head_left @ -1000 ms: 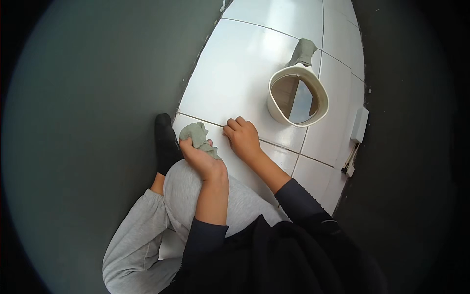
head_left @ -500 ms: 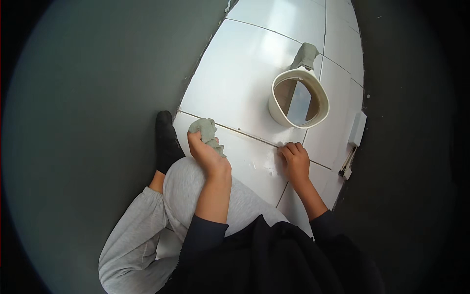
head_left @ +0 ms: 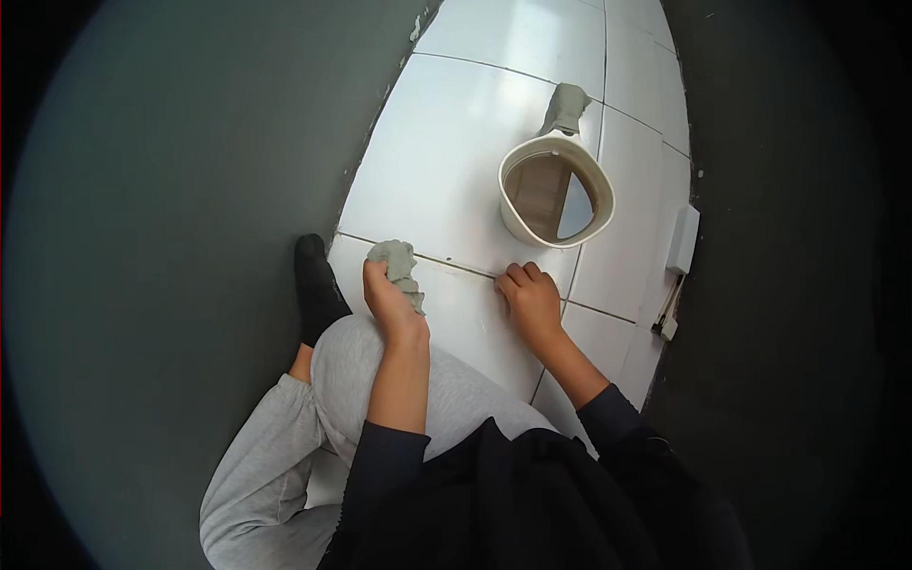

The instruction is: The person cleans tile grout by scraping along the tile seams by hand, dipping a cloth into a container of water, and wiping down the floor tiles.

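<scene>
My left hand (head_left: 391, 302) is closed around a crumpled grey-green cloth (head_left: 392, 257), held above the tiles near my knee. Folds of it stick out past the thumb and fingers. My right hand (head_left: 532, 302) has its fingers bent and pinched together, tips down at the dark joint between two white floor tiles (head_left: 427, 161). Whatever is between those fingertips is too small or hidden to name. Just beyond stands a cream water dipper (head_left: 510, 211) holding brownish, reflecting liquid. A similar grey-green piece (head_left: 567, 106) lies over its handle.
A white block-shaped object (head_left: 683, 239) lies along the right tile edge, with a thin dark and pale piece (head_left: 669, 313) below it. Dark floor (head_left: 190, 190) borders the tile strip on both sides. My black-socked foot (head_left: 318, 290) rests at the left edge.
My right hand has moved left along the tile joint, its fingers still pinched. My left hand still holds the cloth. The view has shifted slightly, and the dipper appears a little further left.
</scene>
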Tool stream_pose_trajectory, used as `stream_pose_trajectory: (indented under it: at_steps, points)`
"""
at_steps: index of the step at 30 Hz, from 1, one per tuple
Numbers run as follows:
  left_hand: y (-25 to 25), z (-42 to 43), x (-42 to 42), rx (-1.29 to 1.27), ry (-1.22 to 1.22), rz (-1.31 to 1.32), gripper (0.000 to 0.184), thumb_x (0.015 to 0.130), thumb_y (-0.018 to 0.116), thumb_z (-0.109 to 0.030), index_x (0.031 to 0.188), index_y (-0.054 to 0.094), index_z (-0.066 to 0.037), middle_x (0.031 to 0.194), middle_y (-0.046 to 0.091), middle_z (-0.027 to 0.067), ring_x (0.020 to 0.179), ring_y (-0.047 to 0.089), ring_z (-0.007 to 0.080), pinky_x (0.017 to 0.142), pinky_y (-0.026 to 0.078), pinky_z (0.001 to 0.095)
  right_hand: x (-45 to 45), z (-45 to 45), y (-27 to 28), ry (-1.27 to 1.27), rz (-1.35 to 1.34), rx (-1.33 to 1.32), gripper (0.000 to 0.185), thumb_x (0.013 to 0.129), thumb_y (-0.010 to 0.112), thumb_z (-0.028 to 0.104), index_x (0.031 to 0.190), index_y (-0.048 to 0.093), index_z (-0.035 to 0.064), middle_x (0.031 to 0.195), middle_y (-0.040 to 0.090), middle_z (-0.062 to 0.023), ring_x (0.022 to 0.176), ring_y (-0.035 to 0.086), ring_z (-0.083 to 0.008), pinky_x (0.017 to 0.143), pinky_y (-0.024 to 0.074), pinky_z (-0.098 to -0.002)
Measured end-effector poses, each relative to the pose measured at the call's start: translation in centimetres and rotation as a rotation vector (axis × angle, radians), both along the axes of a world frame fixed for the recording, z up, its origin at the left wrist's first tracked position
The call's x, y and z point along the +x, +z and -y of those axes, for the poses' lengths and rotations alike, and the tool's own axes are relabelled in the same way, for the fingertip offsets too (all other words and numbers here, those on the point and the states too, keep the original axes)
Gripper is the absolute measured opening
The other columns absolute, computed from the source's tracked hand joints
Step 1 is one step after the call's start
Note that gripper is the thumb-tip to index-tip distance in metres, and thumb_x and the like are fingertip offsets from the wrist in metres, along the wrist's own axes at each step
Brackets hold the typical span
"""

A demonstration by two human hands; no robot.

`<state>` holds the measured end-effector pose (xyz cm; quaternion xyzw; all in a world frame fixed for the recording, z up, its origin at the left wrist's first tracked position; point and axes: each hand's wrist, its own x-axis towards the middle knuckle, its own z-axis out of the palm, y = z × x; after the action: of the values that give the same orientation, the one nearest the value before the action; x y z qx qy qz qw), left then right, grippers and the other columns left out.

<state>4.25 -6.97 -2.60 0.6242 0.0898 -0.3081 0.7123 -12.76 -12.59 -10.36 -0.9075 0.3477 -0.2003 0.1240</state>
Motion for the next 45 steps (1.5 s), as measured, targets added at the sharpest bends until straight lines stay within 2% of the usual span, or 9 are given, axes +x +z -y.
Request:
stream_pose_trajectory:
  at_steps: [5, 8, 14, 18, 22, 26, 31, 39, 45]
  points:
    - [-2.9, 0.0, 0.0, -0.071, -0.251, -0.082, 0.025, 0.086, 0.045, -0.021, 0.103, 0.059, -0.008, 0.094, 0.060, 0.0022, 0.076, 0.050, 0.0090, 0.060, 0.041, 0.0239, -7.9, -0.2, 0.8, -0.128, -0.066, -0.009, 0.006, 0.068, 0.063, 0.006, 0.074, 0.061, 0.0080, 0.079, 0.056, -0.0032, 0.075, 0.054, -0.0221, 0.058, 0.0441, -0.0340]
    - [-2.5, 0.0, -0.6, -0.050, -0.378, -0.035, 0.025, 0.089, 0.044, -0.018, 0.107, 0.057, -0.007, 0.094, 0.058, 0.0020, 0.080, 0.052, 0.0093, 0.063, 0.042, 0.0239, -10.5, -0.3, 1.1, -0.190, -0.073, -0.032, 0.007, 0.068, 0.063, 0.006, 0.074, 0.061, 0.0076, 0.079, 0.056, -0.0034, 0.075, 0.054, -0.0226, 0.060, 0.0447, -0.0345]
    - [-2.1, -0.1, -1.1, 0.005, -0.477, 0.001, 0.023, 0.091, 0.044, -0.017, 0.107, 0.057, -0.006, 0.090, 0.057, 0.0012, 0.076, 0.051, 0.0086, 0.061, 0.042, 0.0243, -14.7, -0.8, 0.3, -0.328, -0.099, 0.001, 0.007, 0.070, 0.063, 0.007, 0.077, 0.061, 0.0077, 0.080, 0.056, -0.0031, 0.080, 0.054, -0.0230, 0.068, 0.0457, -0.0359]
    - [-2.1, 0.3, -1.9, 0.001, -0.519, -0.002, 0.023, 0.091, 0.044, -0.017, 0.107, 0.056, -0.006, 0.089, 0.057, 0.0009, 0.073, 0.050, 0.0081, 0.059, 0.042, 0.0244, -14.3, -0.8, -0.2, -0.308, -0.008, 0.024, 0.006, 0.071, 0.063, 0.008, 0.077, 0.061, 0.0077, 0.080, 0.056, -0.0027, 0.080, 0.054, -0.0228, 0.069, 0.0456, -0.0361]
    - [-2.5, 0.2, -2.6, 0.078, -0.720, 0.011, 0.025, 0.091, 0.045, -0.017, 0.108, 0.057, -0.005, 0.092, 0.059, 0.0017, 0.080, 0.052, 0.0090, 0.069, 0.043, 0.0240, -10.2, -0.7, 0.0, -0.229, 0.030, -0.001, 0.007, 0.070, 0.064, 0.010, 0.075, 0.060, 0.0086, 0.080, 0.056, -0.0012, 0.079, 0.053, -0.0210, 0.067, 0.0450, -0.0340]
    - [-1.7, -0.4, -2.8, 0.167, -0.968, 0.102, 0.026, 0.090, 0.047, -0.017, 0.109, 0.059, -0.003, 0.096, 0.060, 0.0020, 0.087, 0.053, 0.0102, 0.080, 0.041, 0.0237, -12.5, -0.6, 0.2, -0.289, -0.039, -0.009, 0.006, 0.069, 0.064, 0.008, 0.074, 0.061, 0.0088, 0.081, 0.057, -0.0018, 0.079, 0.054, -0.0209, 0.065, 0.0445, -0.0339]
    - [-1.2, 0.5, -3.5, 0.163, -0.979, 0.073, 0.026, 0.090, 0.048, -0.017, 0.109, 0.059, -0.003, 0.096, 0.060, 0.0016, 0.089, 0.053, 0.0099, 0.080, 0.042, 0.0240, -18.5, -1.0, 0.6, -0.447, -0.047, 0.039, 0.009, 0.068, 0.064, 0.004, 0.075, 0.061, 0.0090, 0.082, 0.058, -0.0019, 0.083, 0.054, -0.0227, 0.069, 0.0449, -0.0373]
    - [-0.7, 0.5, -4.2, 0.183, -1.049, 0.124, 0.029, 0.089, 0.048, -0.017, 0.112, 0.059, -0.003, 0.097, 0.060, 0.0019, 0.089, 0.053, 0.0106, 0.081, 0.042, 0.0245, -11.3, -0.9, 0.3, -0.293, 0.034, 0.063, 0.006, 0.071, 0.064, 0.007, 0.075, 0.059, 0.0092, 0.082, 0.056, -0.0016, 0.081, 0.053, -0.0218, 0.070, 0.0447, -0.0350]
    - [-0.7, 0.4, -3.7, 0.200, -1.060, 0.118, 0.029, 0.089, 0.048, -0.017, 0.112, 0.059, -0.003, 0.097, 0.061, 0.0018, 0.089, 0.054, 0.0103, 0.079, 0.042, 0.0243, -18.5, -0.8, 0.6, -0.435, -0.114, 0.060, 0.007, 0.070, 0.062, 0.004, 0.073, 0.059, 0.0092, 0.081, 0.056, -0.0017, 0.079, 0.053, -0.0220, 0.069, 0.0443, -0.0352]
